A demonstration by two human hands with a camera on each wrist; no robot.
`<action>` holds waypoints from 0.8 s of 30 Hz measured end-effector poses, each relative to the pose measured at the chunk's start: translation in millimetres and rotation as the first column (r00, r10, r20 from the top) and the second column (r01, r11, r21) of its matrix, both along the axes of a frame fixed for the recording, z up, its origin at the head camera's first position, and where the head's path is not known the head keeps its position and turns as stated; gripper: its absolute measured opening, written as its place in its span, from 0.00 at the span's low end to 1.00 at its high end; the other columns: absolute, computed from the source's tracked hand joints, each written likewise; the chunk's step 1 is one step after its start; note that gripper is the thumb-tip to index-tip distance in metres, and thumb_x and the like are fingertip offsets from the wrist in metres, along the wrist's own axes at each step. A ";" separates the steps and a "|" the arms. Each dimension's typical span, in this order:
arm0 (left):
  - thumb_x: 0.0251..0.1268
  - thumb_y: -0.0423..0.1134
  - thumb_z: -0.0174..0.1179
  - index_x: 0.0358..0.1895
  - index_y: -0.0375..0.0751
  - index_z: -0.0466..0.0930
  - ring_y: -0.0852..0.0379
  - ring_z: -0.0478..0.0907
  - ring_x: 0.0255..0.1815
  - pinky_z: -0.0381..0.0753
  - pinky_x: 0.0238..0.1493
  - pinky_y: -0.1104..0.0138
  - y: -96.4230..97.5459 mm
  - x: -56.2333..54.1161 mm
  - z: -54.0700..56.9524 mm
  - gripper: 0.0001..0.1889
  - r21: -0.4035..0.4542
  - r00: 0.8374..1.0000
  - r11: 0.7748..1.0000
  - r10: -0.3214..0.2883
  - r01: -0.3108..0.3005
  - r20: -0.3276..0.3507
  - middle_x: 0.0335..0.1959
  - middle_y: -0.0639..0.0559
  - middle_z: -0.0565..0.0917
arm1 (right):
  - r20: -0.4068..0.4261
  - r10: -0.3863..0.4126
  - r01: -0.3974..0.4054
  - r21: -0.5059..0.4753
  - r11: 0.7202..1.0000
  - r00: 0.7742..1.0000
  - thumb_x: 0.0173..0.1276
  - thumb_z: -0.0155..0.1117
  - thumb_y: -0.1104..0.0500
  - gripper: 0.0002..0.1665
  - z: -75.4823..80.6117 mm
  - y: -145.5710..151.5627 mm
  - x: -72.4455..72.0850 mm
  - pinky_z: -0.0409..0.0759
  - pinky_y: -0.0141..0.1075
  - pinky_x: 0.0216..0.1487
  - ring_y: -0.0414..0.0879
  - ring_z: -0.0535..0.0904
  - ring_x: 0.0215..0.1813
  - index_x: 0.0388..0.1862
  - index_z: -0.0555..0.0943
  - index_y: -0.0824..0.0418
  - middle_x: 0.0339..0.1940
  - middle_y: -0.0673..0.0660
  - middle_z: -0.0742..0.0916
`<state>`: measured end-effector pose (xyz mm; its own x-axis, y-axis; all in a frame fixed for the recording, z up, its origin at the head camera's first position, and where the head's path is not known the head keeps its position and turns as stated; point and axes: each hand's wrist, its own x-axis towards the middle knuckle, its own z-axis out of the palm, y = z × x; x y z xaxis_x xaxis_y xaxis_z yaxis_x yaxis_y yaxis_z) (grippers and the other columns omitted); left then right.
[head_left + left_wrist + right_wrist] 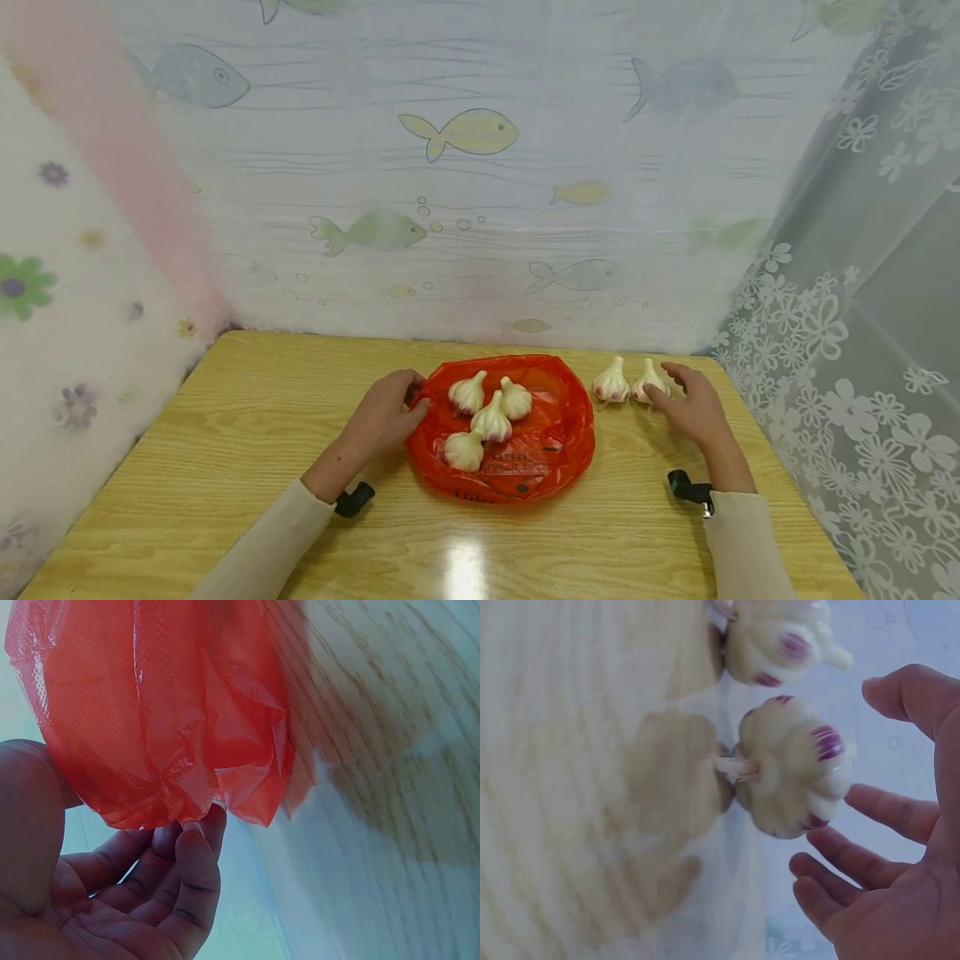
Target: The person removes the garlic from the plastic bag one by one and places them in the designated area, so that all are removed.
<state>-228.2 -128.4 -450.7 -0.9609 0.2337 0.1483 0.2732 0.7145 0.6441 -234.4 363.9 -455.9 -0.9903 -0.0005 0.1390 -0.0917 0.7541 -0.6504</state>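
A red plastic bag [536, 467] lies spread wide on the table, its rim rolled up around several garlic bulbs [492, 419]. At its left side my left hand [384, 412] holds the rim, thumb and curled fingers on the film [150, 712]. To the right of the bag stand two more garlic bulbs, one [611, 382] nearer the bag and one [649, 383] beside my right hand [693, 406]. In the right wrist view that nearer bulb [791, 769] sits by the spread fingers of my right hand, thumb apart; whether fingertips touch it I cannot tell.
The wooden table [262, 417] ends at the back against a fish-printed curtain [480, 208]. A flower-patterned curtain [862, 417] hangs along the right edge. Black wrist mounts [686, 487] stick out inward from the sleeves.
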 end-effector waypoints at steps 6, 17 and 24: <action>0.72 0.37 0.66 0.53 0.37 0.82 0.53 0.77 0.41 0.84 0.46 0.61 -0.2 0.2 -0.1 0.12 -0.002 1.000 1.000 -0.002 0.002 -0.006 0.42 0.49 0.83 | -0.068 -0.039 0.039 -0.006 0.999 0.997 0.80 0.64 0.48 0.41 10.2 -5.8 3.4 0.65 0.71 0.69 0.77 0.64 0.74 0.78 0.66 0.74 0.74 0.79 0.69; 0.73 0.37 0.66 0.54 0.37 0.82 0.52 0.78 0.42 0.84 0.47 0.60 -0.9 0.5 -1.0 0.12 -0.001 1.000 1.000 -0.006 0.006 -0.006 0.43 0.49 0.83 | -0.214 -0.015 0.020 0.022 1.000 0.977 0.78 0.66 0.52 0.35 27.9 -22.4 6.9 0.66 0.72 0.64 0.75 0.67 0.70 0.75 0.72 0.71 0.72 0.76 0.72; 0.73 0.37 0.66 0.54 0.37 0.82 0.53 0.78 0.42 0.85 0.47 0.60 -1.4 0.5 -1.2 0.12 -0.002 1.000 1.000 -0.009 0.009 -0.011 0.44 0.49 0.84 | -0.243 -0.014 0.010 -0.016 1.000 0.970 0.77 0.68 0.55 0.32 41.1 -41.2 13.4 0.68 0.70 0.65 0.73 0.69 0.69 0.73 0.74 0.72 0.69 0.75 0.74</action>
<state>-227.7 -129.8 -451.9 -0.9571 0.2428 0.1581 0.2866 0.7130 0.6399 -221.0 322.7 -414.9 -0.9267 0.0147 0.3755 -0.2395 0.7469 -0.6203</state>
